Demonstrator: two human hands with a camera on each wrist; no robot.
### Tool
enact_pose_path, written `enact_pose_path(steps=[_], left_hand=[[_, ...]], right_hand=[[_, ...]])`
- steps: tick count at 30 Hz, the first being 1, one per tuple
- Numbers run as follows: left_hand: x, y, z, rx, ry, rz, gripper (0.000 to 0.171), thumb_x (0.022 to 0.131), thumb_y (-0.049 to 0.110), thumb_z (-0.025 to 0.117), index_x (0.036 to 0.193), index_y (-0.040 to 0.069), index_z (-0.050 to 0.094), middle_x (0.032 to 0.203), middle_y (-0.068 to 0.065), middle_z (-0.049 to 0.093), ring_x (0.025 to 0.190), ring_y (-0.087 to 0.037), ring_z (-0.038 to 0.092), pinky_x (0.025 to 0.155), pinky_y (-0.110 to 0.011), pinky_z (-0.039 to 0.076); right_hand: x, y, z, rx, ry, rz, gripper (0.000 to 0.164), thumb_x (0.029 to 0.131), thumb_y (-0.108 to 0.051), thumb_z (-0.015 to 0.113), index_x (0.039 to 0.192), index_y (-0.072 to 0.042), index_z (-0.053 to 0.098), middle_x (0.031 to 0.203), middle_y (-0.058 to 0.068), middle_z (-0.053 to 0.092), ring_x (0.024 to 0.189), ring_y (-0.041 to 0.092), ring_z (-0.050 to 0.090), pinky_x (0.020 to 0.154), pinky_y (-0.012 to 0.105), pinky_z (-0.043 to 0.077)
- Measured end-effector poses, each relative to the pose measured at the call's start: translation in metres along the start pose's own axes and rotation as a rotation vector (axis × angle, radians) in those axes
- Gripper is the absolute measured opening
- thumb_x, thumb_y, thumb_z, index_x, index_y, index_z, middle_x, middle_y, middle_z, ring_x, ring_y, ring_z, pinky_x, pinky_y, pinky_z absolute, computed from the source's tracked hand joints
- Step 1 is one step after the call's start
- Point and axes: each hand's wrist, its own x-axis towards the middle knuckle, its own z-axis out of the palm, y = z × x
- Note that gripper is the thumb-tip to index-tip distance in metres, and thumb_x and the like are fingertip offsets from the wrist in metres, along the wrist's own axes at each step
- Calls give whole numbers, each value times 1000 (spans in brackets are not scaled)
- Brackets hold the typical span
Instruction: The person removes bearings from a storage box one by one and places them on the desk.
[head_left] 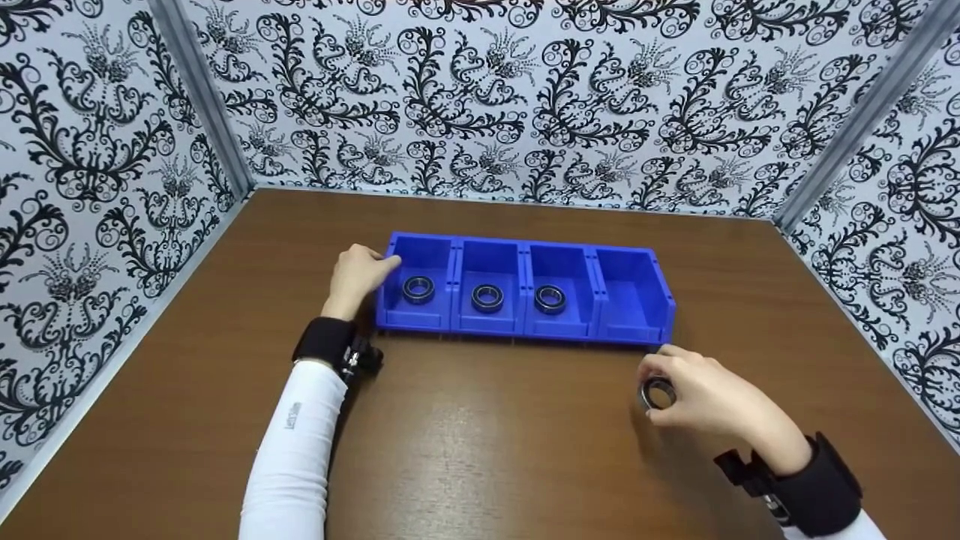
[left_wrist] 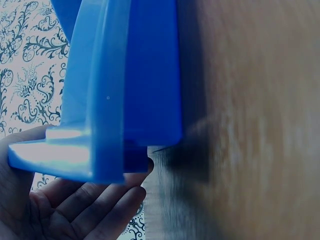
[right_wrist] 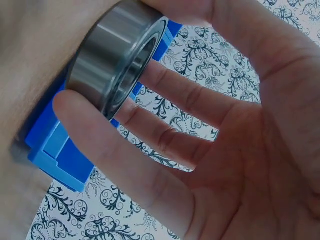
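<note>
By the tray's near right corner, the person's right hand (head_left: 705, 397) pinches a silver-and-dark round metal bearing (right_wrist: 107, 55) between thumb and fingertips, spread about its width. The left hand (head_left: 356, 274) grips the left wall of the four-compartment blue plastic tray (head_left: 559, 328), thumb over the edge. I'd suggest even pressure on the rim and a steady left hold.

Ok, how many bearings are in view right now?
4: in the head view, one bearing in the leftmost compartment of the blue bin, a second and third in the next two rightward, and the fourth in the right hand. Anything behind the bin would be hidden.
</note>
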Motion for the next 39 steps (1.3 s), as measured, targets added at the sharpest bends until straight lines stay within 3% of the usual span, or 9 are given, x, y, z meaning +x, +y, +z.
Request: enact_pose_path(steps=[7,15,26,31,39], left_hand=[[-1,0,0,-4,0,3,40,89,42,67,58,17,61,61,5,52,64,-19,51,56,-30,38],[-2,0,0,13,-9,0,41,90,43,66,84,5,80,78,-4,65,73,-23,57,60,-30,40],[-1,0,0,15,-10,-2,41,91,42,66,89,4,81,92,-12,73,81,-26,62,74,-38,49],[-2,-1,0,14,-9,-3,41,91,43,67,88,5,81,90,-11,72,79,-25,61,67,-33,45],[0,-2,1,8,-4,8,42,91,43,67,79,5,78,72,-1,63,71,-22,56,61,-30,41]], right_hand=[[-4,0,5,-2,-19,-20,30,71,-19,83,96,-19,68,93,-4,59,77,7,53,65,26,44],[-6,0,10,19,-54,-28,30,73,-17,83,98,-19,66,94,-4,58,76,4,47,65,24,40],[-11,0,19,21,-60,-52,32,71,-14,81,98,-18,66,93,-4,58,77,6,51,65,25,41],[-13,0,23,29,-67,-55,31,71,-13,81,98,-19,67,94,-5,58,78,6,52,66,26,42],[-15,3,27,44,-89,-68,32,71,-12,81,99,-20,67,95,-5,59,80,7,53,67,26,42]])
